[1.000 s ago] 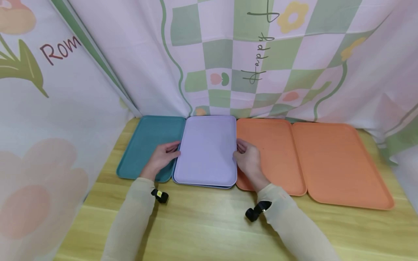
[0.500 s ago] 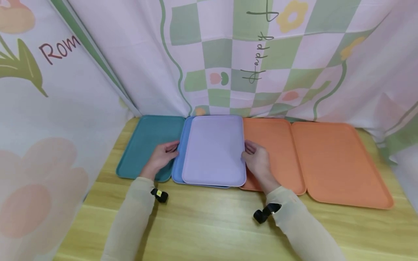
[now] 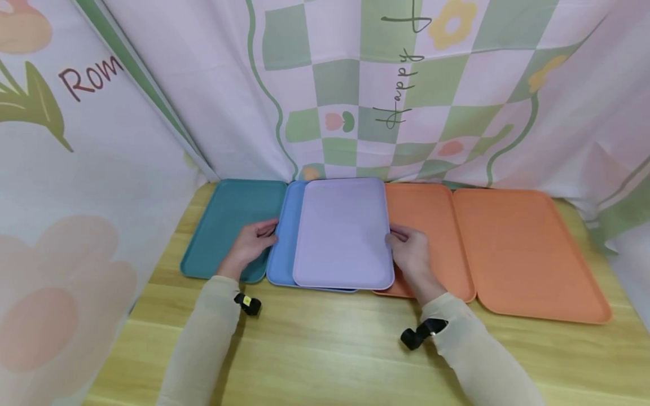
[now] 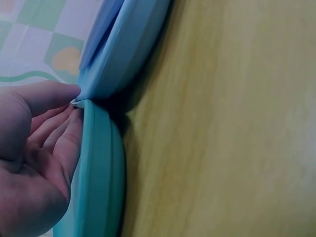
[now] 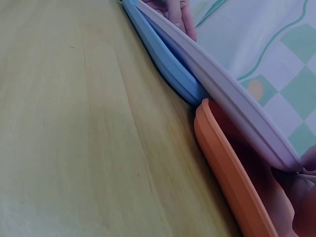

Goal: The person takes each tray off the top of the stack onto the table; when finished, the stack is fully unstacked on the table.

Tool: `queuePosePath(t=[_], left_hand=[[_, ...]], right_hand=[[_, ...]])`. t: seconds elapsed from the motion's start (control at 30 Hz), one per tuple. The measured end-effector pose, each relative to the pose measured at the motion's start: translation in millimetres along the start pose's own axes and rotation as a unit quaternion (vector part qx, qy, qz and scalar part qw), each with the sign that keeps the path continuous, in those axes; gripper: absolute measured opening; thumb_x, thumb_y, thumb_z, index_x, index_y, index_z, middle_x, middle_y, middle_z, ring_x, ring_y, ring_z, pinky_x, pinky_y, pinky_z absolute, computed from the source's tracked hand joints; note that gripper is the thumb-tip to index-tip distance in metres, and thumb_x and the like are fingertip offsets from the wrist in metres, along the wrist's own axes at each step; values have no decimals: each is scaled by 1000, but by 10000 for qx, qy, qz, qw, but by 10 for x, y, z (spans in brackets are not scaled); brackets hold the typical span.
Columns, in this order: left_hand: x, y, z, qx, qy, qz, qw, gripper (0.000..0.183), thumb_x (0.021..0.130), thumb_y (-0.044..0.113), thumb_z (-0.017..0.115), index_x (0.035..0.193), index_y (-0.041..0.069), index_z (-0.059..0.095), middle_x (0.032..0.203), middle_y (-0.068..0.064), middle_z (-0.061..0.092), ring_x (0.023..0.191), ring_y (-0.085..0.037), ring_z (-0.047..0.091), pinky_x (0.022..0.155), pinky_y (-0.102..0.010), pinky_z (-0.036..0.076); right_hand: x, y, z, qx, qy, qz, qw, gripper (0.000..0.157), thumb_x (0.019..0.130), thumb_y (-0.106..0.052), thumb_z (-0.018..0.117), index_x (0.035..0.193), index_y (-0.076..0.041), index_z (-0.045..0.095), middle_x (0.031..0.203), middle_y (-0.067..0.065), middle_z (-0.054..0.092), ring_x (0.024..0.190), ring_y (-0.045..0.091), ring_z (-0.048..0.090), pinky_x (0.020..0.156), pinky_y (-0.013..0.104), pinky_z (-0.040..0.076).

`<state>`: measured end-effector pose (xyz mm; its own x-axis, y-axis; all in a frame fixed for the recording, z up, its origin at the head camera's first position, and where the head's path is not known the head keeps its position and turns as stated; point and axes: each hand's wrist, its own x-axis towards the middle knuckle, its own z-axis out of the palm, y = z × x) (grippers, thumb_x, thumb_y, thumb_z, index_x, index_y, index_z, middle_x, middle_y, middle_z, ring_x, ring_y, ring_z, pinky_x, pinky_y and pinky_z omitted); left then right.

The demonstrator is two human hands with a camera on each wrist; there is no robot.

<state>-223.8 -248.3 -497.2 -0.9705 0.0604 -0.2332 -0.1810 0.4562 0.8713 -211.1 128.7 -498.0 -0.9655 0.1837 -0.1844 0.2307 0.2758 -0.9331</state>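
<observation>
A lilac tray (image 3: 344, 234) lies over part of a blue tray (image 3: 285, 237), shifted to the right so that the blue one's left strip shows. My right hand (image 3: 410, 254) pinches the lilac tray's right edge. In the right wrist view that edge is raised above the nearer orange tray (image 5: 229, 173), and the lilac tray is tilted. My left hand (image 3: 249, 245) holds the blue tray's left edge, its thumb on the rim in the left wrist view. That hand is over the teal tray (image 3: 223, 225), whose rim meets the blue one.
A second orange tray (image 3: 528, 254) lies at the far right of the wooden table (image 3: 325, 349), against the first. Behind the row of trays hangs a checkered curtain (image 3: 335, 84). Another printed cloth (image 3: 76, 225) hangs along the left side.
The lilac tray has slid right with my right hand, uncovering the blue tray's left strip and covering more of the nearer orange tray. My left hand has stayed in place.
</observation>
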Motion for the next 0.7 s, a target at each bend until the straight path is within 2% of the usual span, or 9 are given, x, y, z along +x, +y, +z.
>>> queuePosePath(t=[0.13, 0.3, 0.4, 0.7], left_hand=[[0, 10, 9, 41, 22, -11, 10000, 54, 106, 6, 65, 159, 4, 53, 165, -21, 50, 156, -34, 47, 125, -47, 46], [-7, 32, 16, 103, -4, -73, 9999, 54, 107, 6, 64, 160, 5, 52, 166, -21, 48, 156, -35, 47, 125, -48, 46], [-11, 42, 13, 109, -13, -126, 9999, 54, 107, 6, 64, 160, 6, 52, 167, -21, 48, 157, -35, 46, 125, -48, 46], [17, 41, 4, 199, -26, -123, 9997, 54, 107, 5, 64, 160, 5, 52, 166, -21, 48, 156, -35, 47, 124, -49, 47]], right_hand=[[-1, 30, -37, 209, 288, -13, 9994, 41, 104, -8, 59, 142, 4, 68, 133, 30, 72, 122, 32, 72, 75, 6, 52], [18, 56, -123, 250, 556, -58, 9981, 39, 105, -9, 60, 140, 4, 70, 131, 30, 73, 119, 30, 72, 73, 4, 51], [33, 52, -193, 194, 566, -43, 9982, 38, 106, -10, 60, 141, 2, 70, 133, 28, 73, 117, 24, 72, 75, 4, 51], [71, 5, -443, -122, 357, 81, 9993, 40, 109, -18, 58, 144, -4, 69, 140, 21, 72, 126, 28, 69, 80, 10, 52]])
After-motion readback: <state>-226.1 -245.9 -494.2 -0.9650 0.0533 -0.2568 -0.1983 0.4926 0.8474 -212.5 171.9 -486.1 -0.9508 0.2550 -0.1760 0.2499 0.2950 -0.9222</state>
